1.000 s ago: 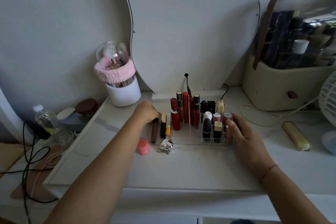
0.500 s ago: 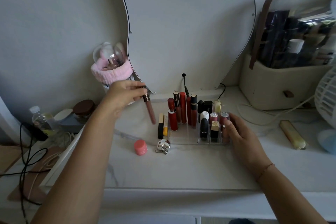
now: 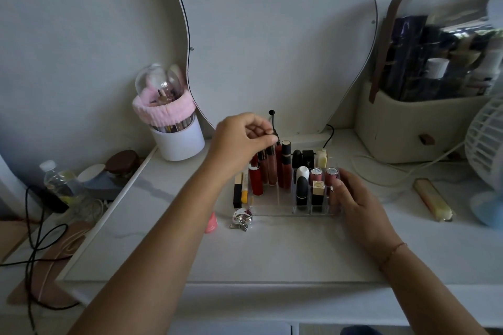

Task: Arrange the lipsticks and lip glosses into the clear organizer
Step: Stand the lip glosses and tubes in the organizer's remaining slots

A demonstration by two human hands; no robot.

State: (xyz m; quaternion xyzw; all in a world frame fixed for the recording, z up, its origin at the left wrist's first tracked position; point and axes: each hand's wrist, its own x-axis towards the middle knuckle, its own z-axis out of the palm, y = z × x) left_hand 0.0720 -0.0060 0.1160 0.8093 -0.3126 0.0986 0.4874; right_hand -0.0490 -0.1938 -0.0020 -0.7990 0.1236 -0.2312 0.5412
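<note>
Left hand (image 3: 242, 141): its grip pinches the cap of a slim mauve-brown lip gloss tube (image 3: 272, 168), seating it in the back row of the clear acrylic organizer (image 3: 272, 209). Right hand (image 3: 359, 201), fingers relaxed, steadies its right end. Next, probably: let go cleanly.

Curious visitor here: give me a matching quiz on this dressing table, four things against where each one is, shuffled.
Things:
1. left hand
2. right hand
3. black-and-gold lipstick
4. pink headband

Places:
A. wrapped round the white brush pot
B. lying on the table, left of the clear organizer
C. resting on the organizer's right end
D. pinching the top of a lip gloss standing in the organizer

Pairs: 1-D, 2-C, 3-B, 4-A.
</note>
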